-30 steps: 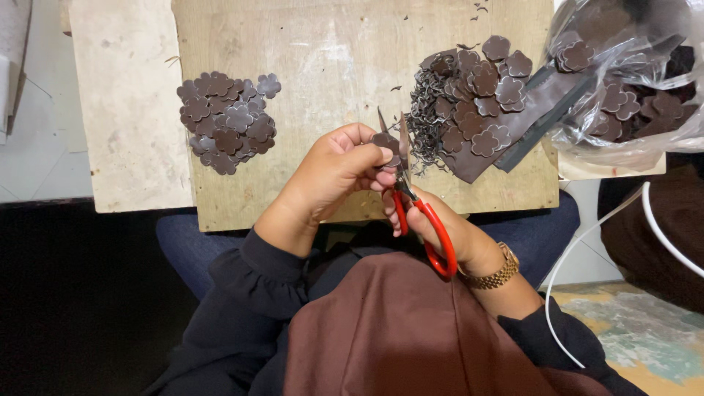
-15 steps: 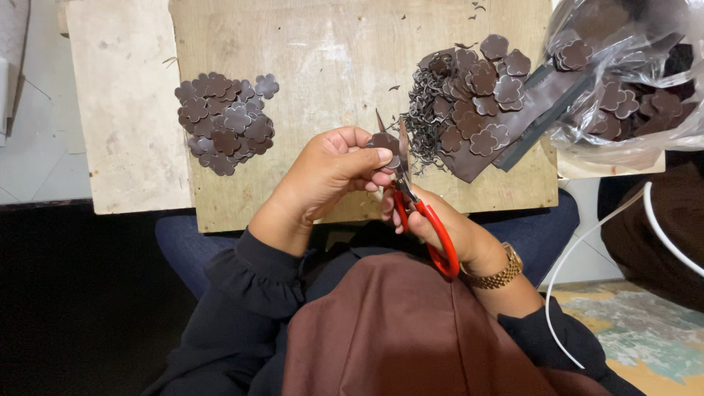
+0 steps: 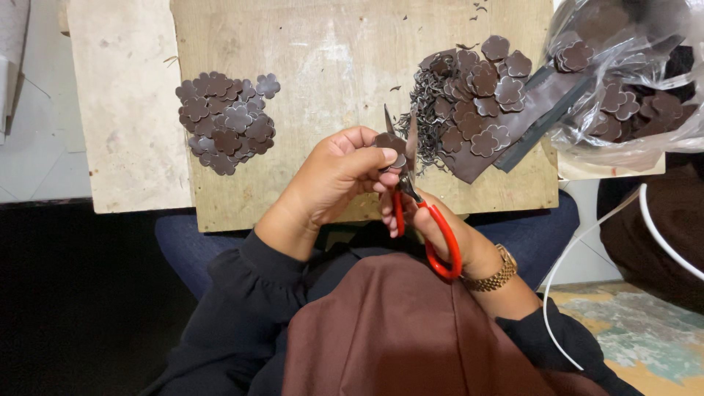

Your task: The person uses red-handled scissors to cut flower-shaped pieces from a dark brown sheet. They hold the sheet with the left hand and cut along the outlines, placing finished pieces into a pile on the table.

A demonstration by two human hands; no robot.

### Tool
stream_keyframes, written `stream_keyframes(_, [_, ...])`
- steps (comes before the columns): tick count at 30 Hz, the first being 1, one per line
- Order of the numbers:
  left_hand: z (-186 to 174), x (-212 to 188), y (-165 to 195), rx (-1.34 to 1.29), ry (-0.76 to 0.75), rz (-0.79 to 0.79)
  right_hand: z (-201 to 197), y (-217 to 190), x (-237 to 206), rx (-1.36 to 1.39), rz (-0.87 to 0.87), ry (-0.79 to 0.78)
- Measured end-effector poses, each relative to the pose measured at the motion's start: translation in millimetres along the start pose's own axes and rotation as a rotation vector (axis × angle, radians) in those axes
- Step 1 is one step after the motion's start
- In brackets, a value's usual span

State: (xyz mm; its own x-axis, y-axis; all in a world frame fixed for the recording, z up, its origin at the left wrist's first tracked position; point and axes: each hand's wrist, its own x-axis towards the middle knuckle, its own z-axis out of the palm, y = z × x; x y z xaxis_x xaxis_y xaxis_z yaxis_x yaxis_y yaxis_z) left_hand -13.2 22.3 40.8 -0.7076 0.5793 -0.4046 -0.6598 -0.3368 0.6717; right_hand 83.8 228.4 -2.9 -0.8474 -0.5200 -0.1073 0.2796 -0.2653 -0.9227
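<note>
Worn plywood board [image 3: 330,66] lies across the lap of a seated person, seen from above. Left hand [image 3: 334,176] pinches a dark brown flower-shaped cutout [image 3: 389,144] between thumb and fingertips, just above the board's near edge. Right hand [image 3: 440,231] is closed through the loops of red-handled scissors [image 3: 414,202], whose blades stand parted on either side of the cutout's edge. Just beyond the blades, a heap of thin dark trimmings [image 3: 424,110] adjoins a pile of uncut flower shapes [image 3: 480,95] resting on dark brown strips [image 3: 528,117]. At the far right, a clear plastic bag [image 3: 631,88] holds more brown flower pieces. On the board's left part, well apart from the hands, lies a second pile of flower cutouts [image 3: 227,117].
</note>
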Motion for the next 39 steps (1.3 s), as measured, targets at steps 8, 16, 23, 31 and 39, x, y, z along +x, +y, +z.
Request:
stream_keyframes(8, [-0.8, 1.0, -3.2, -0.041, 0.009, 0.004, -0.5, -5.8, 1.6, -0.115, -0.014, -0.010])
stream_keyframes(16, [-1.1, -0.9, -1.2, 0.054, 0.027, 0.019, 2.2, -7.7, 6.4, -0.181, -0.039, 0.061])
stream_keyframes(23, [0.6, 0.0, -5.0, 0.196, 0.081, 0.198, 6.5, -14.0, 7.1, -0.181, 0.012, 0.084])
stream_keyframes(31, [2.1, -0.5, -8.9, 0.173, 0.058, 0.261, 11.0, -17.7, 6.7, -0.119, 0.023, 0.097])
stream_keyframes(39, [1.5, -0.4, -9.3, 0.180, 0.060, 0.241, 9.1, -13.9, 6.7, -0.104, 0.012, 0.073])
